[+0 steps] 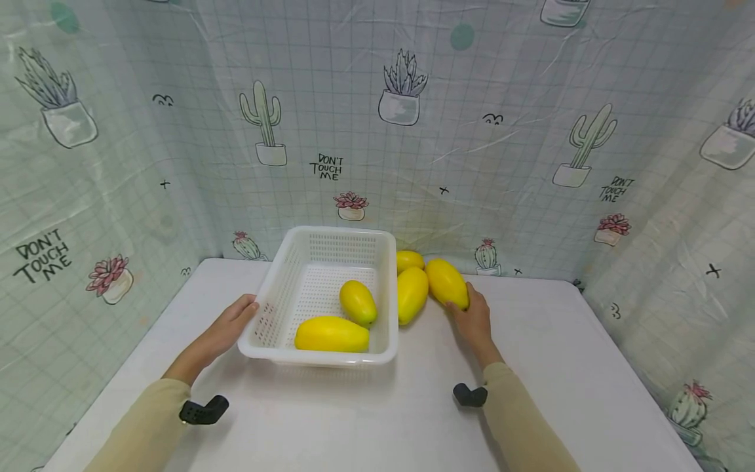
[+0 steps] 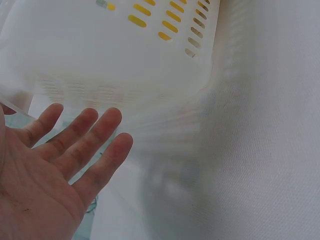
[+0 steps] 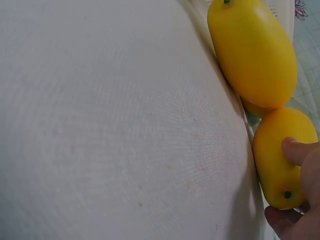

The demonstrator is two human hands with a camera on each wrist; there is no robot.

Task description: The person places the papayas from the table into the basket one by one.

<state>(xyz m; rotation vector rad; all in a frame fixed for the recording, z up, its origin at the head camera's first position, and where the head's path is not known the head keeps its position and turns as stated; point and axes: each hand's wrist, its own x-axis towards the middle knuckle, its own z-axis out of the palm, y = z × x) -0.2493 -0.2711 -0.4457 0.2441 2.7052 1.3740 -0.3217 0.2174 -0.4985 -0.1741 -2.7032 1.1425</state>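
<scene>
A white plastic basket (image 1: 324,357) with slotted walls stands left of the table's middle. Two yellow mangoes lie in it: one lengthwise along the front wall (image 1: 331,334), another behind it (image 1: 358,301). At the basket's left side is my left hand (image 1: 229,326), its fingers (image 2: 85,135) spread and nearly straight beside the wall; how firmly it touches is unclear. My right hand (image 1: 474,321) grips the near end of a mango (image 1: 446,282), thumb on top. That mango adjoins a second mango (image 1: 412,295) beside the basket, with a third mango (image 1: 409,261) partly hidden behind.
The white table (image 1: 354,419) ends at a curtain (image 1: 448,164) printed with cacti, which hangs along the back and both sides. Dark wrist devices (image 1: 204,410) are worn on both forearms.
</scene>
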